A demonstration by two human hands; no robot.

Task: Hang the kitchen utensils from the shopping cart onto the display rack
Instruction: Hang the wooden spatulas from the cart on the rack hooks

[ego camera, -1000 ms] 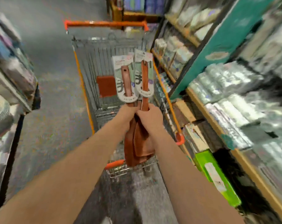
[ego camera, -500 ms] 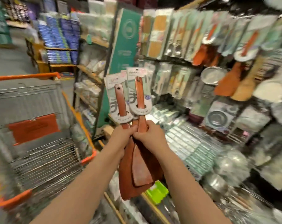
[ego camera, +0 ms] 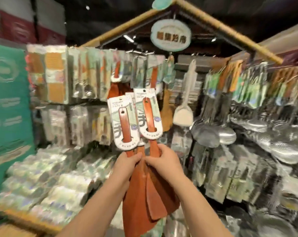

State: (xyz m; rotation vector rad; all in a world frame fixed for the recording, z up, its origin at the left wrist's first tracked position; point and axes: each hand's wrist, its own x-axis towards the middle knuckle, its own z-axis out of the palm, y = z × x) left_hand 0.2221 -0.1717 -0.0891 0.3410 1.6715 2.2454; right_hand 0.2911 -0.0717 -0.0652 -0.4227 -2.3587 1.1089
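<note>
I hold a bunch of brown wooden spatulas (ego camera: 144, 199) upright, blades down, in front of the display rack (ego camera: 127, 53). Each handle carries a white and green card label (ego camera: 123, 122). My left hand (ego camera: 127, 164) grips the left spatula's handle just under its label. My right hand (ego camera: 161, 160) grips the right spatula's handle beside it. The two hands touch. Matching brown spatulas (ego camera: 117, 77) hang on the rack right behind the labels. The shopping cart is out of view.
A white spatula (ego camera: 184, 113) and steel ladles (ego camera: 211, 135) hang to the right. Packaged goods (ego camera: 47, 177) fill a low shelf at the left. A green panel (ego camera: 8, 103) stands at far left, a round sign (ego camera: 170, 35) overhead.
My view has swung from the cart up and right to face the rack. Both hands have raised the spatulas toward the hanging row, grip unchanged.
</note>
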